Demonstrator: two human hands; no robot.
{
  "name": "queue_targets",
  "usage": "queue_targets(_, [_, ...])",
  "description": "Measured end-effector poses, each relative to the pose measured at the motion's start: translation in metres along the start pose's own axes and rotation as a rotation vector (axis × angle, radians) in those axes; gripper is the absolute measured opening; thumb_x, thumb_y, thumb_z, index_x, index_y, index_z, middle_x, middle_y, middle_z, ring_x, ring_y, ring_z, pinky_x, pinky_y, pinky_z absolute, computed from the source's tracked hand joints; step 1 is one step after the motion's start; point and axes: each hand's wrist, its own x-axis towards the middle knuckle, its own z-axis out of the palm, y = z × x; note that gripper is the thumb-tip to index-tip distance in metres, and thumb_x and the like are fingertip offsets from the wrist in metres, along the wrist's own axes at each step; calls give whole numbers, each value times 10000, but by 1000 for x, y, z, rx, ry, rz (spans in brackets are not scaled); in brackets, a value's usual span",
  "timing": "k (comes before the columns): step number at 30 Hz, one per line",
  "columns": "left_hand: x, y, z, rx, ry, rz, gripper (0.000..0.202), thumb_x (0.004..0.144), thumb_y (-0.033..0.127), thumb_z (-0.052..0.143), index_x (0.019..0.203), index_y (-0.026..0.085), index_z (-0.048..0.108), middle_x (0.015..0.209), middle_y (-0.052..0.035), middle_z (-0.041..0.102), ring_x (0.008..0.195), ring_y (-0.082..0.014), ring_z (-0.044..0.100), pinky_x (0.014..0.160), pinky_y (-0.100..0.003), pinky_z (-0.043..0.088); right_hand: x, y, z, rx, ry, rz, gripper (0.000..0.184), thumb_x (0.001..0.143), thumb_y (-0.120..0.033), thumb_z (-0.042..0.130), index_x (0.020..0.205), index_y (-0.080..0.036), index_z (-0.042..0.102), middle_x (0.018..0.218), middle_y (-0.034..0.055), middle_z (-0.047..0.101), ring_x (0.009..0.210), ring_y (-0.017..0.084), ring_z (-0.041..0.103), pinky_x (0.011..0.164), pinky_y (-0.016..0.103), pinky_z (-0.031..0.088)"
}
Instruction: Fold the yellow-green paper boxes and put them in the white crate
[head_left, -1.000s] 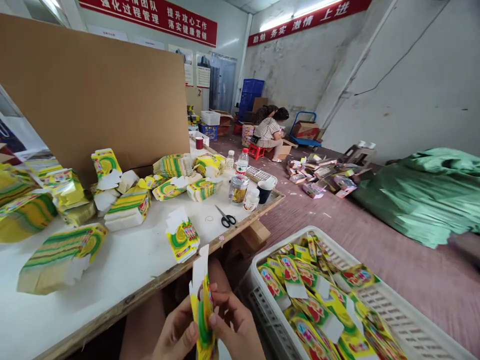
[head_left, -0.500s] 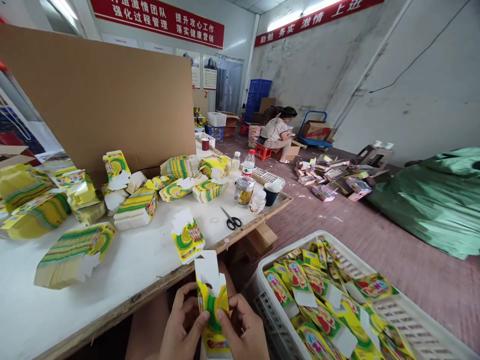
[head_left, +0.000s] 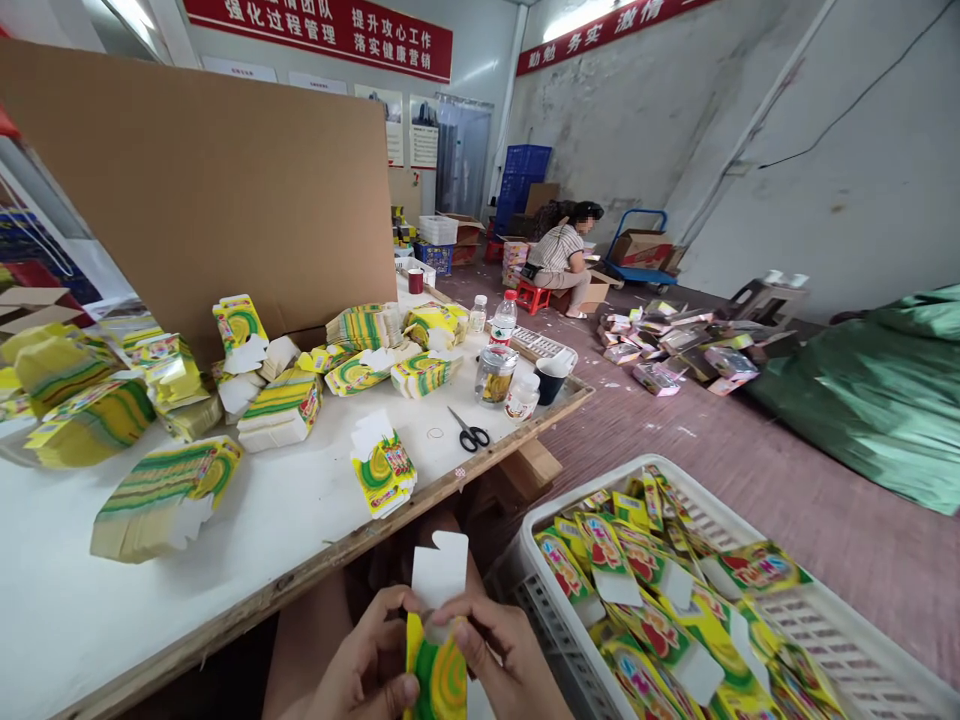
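Observation:
Both hands are on a yellow and green printed paper box (head_left: 441, 672), held low in front of me beyond the table edge. Its white end flap (head_left: 440, 572) stands up. My left hand (head_left: 371, 665) grips the box's left side, thumb on the printed face. My right hand (head_left: 501, 650) has its fingers closed at the top right edge, by the open end. Part of the box runs below the picture. Nearest on the table lies a small stack of flat boxes (head_left: 384, 472).
The white table (head_left: 300, 510) carries several box stacks (head_left: 165, 495), scissors (head_left: 470, 432), a tin (head_left: 495, 374) and a dark cup (head_left: 551, 378). A white basket (head_left: 540, 590) of boxes stands at my right. Farther back a person (head_left: 562, 250) sits on a red stool.
The box has been turned and lowered slightly. My right hand has moved from the middle of its face up to the top edge. My view has shifted a little left.

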Motion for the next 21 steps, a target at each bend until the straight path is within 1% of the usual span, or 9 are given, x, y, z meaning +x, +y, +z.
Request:
queue_targets(3, [-2, 3, 9, -127, -40, -36, 340, 839, 317, 700, 1116, 283, 505, 994, -32, 640, 802, -141, 607, 688, -240, 439, 1, -4, -2, -63, -8, -10, 378, 944, -455, 484, 800, -229, 752, 710, 47, 667, 664, 178, 605, 620, 259, 442])
queue_targets(5, [-2, 8, 15, -166, 13, -12, 343, 821, 315, 723, 1084, 280, 506, 941, -16, 646, 777, -130, 612, 667, -218, 436, 2, -6, -2, -70, -10, -5, 347, 933, -462, 505, 854, -242, 761, 755, 52, 667, 698, 185, 612, 638, 263, 447])
queue_targets(8, [-1, 16, 20, -110, 117, 10, 330, 832, 280, 714, 1090, 274, 509, 931, -17, 664, 856, -160, 644, 749, -256, 468, 2, -7, 0, 20, -8, 30, 290, 913, -455, 549, 1060, -262, 707, 937, 61, 689, 831, 203, 628, 714, 270, 473])
queue_targets(9, [-1, 18, 21, -89, 137, 11, 319, 839, 270, 705, 1092, 275, 510, 941, -20, 669, 879, -170, 652, 773, -271, 473, 2, -7, 1, 47, -13, 41, 282, 917, -448, 546, 1062, -255, 692, 943, 56, 686, 832, 197, 622, 712, 265, 473])
queue_targets(11, [-1, 17, 22, -72, 155, 14, 310, 835, 272, 708, 1078, 278, 516, 951, -23, 682, 886, -183, 669, 775, -284, 484, 2, -7, 1, 53, -23, 52, 266, 934, -434, 519, 938, -225, 683, 825, 30, 660, 734, 166, 588, 643, 239, 450])
queue_targets(13, [-1, 14, 23, -90, 198, 26, 412, 807, 292, 736, 1137, 308, 489, 939, -17, 696, 834, -184, 687, 735, -281, 497, 3, -7, 1, 12, -14, 39, 312, 942, -427, 503, 785, -200, 650, 695, 4, 592, 639, 141, 530, 575, 225, 407])
queue_targets(16, [-2, 8, 23, -109, 231, -52, 739, 760, 331, 778, 1350, 365, 333, 944, -28, 708, 730, -184, 701, 648, -276, 514, 4, -7, -2, -41, -4, -8, 344, 943, -406, 502, 712, -191, 638, 674, 8, 572, 641, 145, 526, 584, 237, 402])
queue_targets(18, [-2, 7, 23, -102, 190, -130, 817, 746, 353, 784, 1406, 338, 303, 968, -59, 708, 703, -198, 704, 610, -281, 522, 6, -4, -4, -26, -14, -15, 298, 939, -384, 513, 758, -196, 656, 746, 28, 616, 704, 163, 567, 635, 251, 431])
queue_targets(21, [0, 12, 23, 12, 225, -127, 639, 772, 343, 754, 1331, 264, 455, 998, -89, 714, 775, -224, 704, 651, -296, 536, 9, 0, -11, 60, 136, 44, 203, 915, -397, 548, 965, -216, 626, 886, 39, 644, 696, 148, 567, 633, 248, 454])
